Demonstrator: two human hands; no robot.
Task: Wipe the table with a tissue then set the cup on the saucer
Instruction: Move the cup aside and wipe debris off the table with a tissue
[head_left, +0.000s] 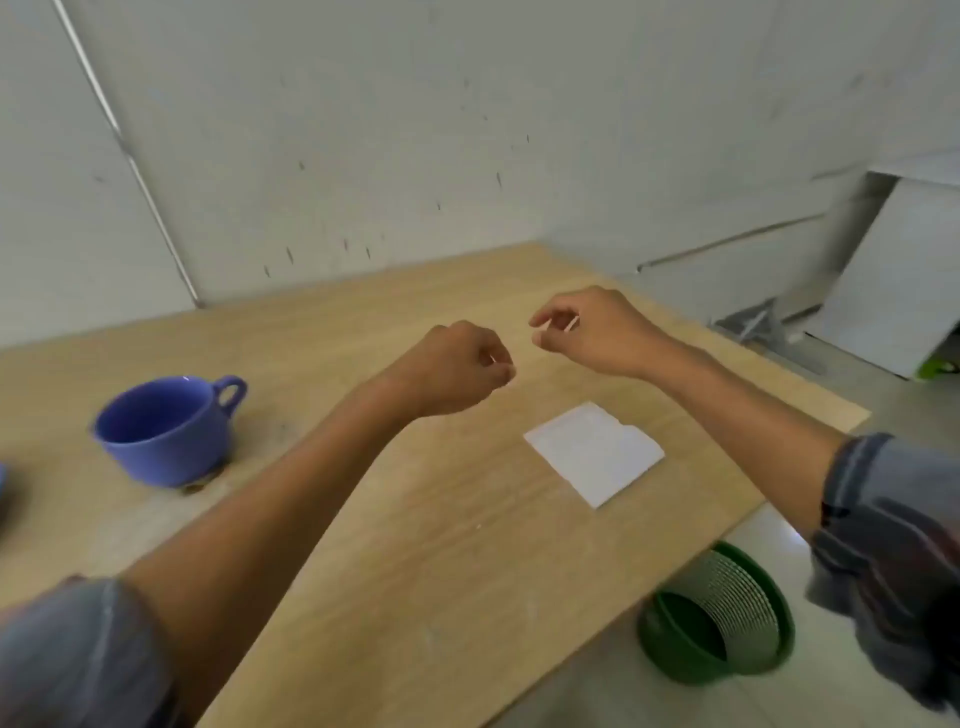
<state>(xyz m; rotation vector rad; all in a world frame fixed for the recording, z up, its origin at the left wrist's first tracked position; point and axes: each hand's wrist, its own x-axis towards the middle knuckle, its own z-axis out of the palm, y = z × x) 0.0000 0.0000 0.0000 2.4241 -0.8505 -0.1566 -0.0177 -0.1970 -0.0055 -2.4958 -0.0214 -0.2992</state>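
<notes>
Tissue flat below right grip.

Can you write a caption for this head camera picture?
Two loosely curled hands, left and right, hover above a folded tissue beside a blue cup.

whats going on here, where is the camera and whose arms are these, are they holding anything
There is no machine: a person wears one camera on the head, looking forward and down, so the arms are their own. The left hand and right hand hover over a wooden table, fingers loosely curled, apparently holding nothing. A blue cup stands at the left, and a folded white tissue lies flat nearer the right arm. A green basket sits on the floor beside the table. No saucer is clearly visible.
</notes>
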